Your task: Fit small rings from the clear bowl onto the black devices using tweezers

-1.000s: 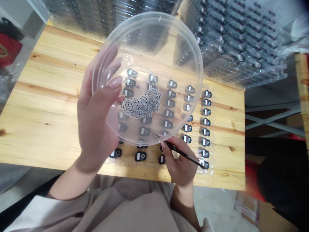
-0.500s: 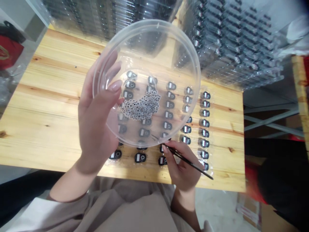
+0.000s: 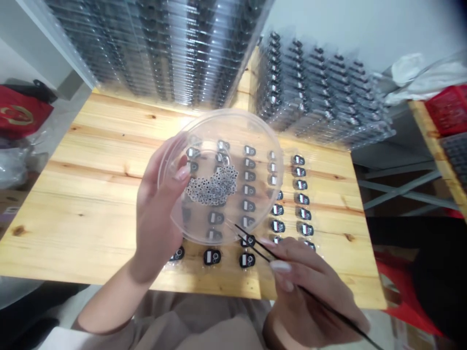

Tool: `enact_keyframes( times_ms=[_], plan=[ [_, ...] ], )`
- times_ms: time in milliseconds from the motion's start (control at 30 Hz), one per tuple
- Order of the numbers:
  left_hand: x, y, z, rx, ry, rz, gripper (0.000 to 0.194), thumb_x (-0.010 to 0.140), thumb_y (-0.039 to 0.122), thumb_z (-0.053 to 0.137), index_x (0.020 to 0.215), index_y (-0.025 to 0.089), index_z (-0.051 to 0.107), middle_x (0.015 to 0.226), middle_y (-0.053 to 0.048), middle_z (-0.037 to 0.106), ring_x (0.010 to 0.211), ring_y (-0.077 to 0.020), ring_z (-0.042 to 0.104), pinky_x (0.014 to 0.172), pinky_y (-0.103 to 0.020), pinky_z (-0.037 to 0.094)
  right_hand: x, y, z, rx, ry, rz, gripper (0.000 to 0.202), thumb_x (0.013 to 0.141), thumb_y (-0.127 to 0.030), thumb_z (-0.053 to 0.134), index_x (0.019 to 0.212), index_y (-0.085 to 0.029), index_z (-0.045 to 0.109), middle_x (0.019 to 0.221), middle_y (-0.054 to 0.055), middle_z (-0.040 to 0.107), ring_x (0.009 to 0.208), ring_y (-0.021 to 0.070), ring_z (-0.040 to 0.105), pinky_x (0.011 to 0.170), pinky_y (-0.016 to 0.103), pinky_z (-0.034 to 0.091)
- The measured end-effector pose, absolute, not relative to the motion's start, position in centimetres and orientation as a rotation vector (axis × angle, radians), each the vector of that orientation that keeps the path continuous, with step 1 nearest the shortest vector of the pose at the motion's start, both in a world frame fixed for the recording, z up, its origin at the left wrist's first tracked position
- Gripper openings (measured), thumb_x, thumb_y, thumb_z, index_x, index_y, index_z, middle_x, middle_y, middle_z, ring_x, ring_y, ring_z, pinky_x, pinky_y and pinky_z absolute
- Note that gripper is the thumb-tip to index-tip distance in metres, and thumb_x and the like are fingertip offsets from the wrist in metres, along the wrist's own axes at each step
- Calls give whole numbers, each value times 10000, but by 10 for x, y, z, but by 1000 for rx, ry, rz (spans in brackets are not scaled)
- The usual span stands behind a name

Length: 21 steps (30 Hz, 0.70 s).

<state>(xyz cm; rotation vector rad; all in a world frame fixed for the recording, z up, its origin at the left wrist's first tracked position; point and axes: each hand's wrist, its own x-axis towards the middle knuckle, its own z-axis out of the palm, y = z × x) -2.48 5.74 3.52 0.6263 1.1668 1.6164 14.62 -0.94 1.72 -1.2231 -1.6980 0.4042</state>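
My left hand point(image 3: 156, 214) grips the side of a clear, round plastic tub point(image 3: 251, 129), thumb inside the rim and fingers behind the wall. A heap of tiny silvery rings point(image 3: 213, 187) lies in the tub, which is tilted towards me. In my right hand point(image 3: 310, 287) is a pair of black tweezers point(image 3: 262, 250), their tips slightly apart near the tub's lower right rim. I cannot see anything between the tips. Below the tub, rows of small black oval parts point(image 3: 212, 256) with white labels sit in a clear blister tray point(image 3: 317, 223) on the table.
A tall stack of clear trays point(image 3: 164, 53) stands at the back left of the wooden table point(image 3: 73, 209). Another stack of filled trays point(image 3: 321, 92) is at the back right. Further right are a red basket point(image 3: 447, 109) and a person's dark sleeve point(image 3: 438, 272).
My left hand has lowered the tub towards the table. My right hand has come closer to the camera, and the tweezers now show two separate prongs. The view has tilted up.
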Motion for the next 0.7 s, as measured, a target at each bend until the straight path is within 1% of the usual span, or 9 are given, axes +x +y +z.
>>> enact_keyframes(
  times_ms=[100,200,367,467,567,700],
  plan=[
    [-25,56,33,611,1160,1590,305,747,309,674,1049,351,667,1293,32,581,1324,-285,422,1154,-475,318,139,-2,18,-1192,-1660,262,160,827,-187,580,914,-283,675,828,21,728,712,220,689,634,391,526],
    [-26,54,32,617,1159,1578,315,745,324,686,1057,355,665,1295,33,581,1326,-285,420,1149,-479,320,132,4,18,-1206,-1624,227,226,817,-144,582,967,-287,672,849,10,732,722,220,694,623,375,524],
    [-25,53,31,643,1156,1570,317,749,336,688,1064,353,665,1289,43,588,1313,-274,438,1135,-453,340,128,9,20,-1234,-1708,274,364,768,-39,628,1054,-264,640,926,-7,731,763,170,669,653,327,519],
    [-24,53,32,637,1163,1562,305,749,334,690,1052,355,671,1273,48,599,1305,-266,448,1139,-463,329,131,11,21,-1262,-1803,281,336,779,-64,644,1053,-258,627,942,-12,724,789,151,646,670,302,516],
    [-23,53,33,626,1177,1558,300,746,318,691,1043,361,675,1267,51,608,1293,-261,461,1146,-490,308,135,12,20,-1298,-1863,220,288,805,-89,631,1032,-266,621,948,-19,719,759,140,620,675,298,508],
    [-23,53,33,612,1165,1571,295,740,298,690,1030,353,680,1258,46,615,1290,-266,464,1151,-516,290,135,13,17,-1305,-1915,187,250,823,-117,620,1023,-268,620,933,-14,716,754,149,586,680,303,501]
  ],
)
